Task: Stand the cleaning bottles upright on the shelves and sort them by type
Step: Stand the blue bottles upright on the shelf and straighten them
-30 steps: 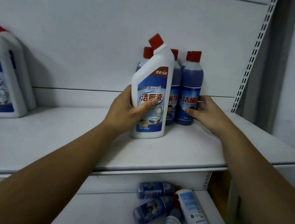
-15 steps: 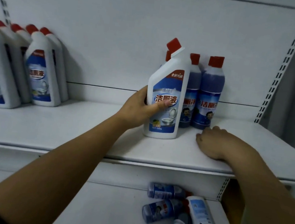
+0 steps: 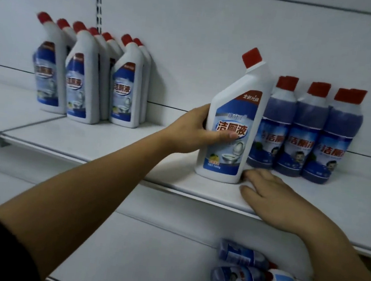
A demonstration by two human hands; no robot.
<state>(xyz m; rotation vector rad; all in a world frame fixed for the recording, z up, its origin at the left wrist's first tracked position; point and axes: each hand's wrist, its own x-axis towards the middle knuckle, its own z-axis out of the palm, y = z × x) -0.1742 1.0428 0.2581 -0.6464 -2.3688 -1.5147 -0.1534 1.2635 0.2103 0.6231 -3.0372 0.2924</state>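
While the left hand (image 3: 195, 130) grips the white bottle (image 3: 232, 127) around its waist, thumb across the blue label and fingers curled behind, the bottle stands base-down near the front of the upper shelf (image 3: 110, 141), its red cap angled up to the right. The right hand (image 3: 273, 196) lies flat on the same shelf, holding nothing, fingers straight and slightly spread, with the fingertips just beside the bottle's lower right corner.

Just right of the white bottle, a row of blue bottles (image 3: 301, 130) stands upright against the back panel, the nearest one partly hidden by it. Well apart to the left, a cluster of matching white bottles (image 3: 87, 83) stands upright. On the lower shelf (image 3: 144, 251), several fallen bottles (image 3: 238, 278) lie on their sides under the right forearm.

Compared with half a second ago, the right hand has uncurled from a loose fist and slid closer to the bottle's base, and more of the left cluster is in view.
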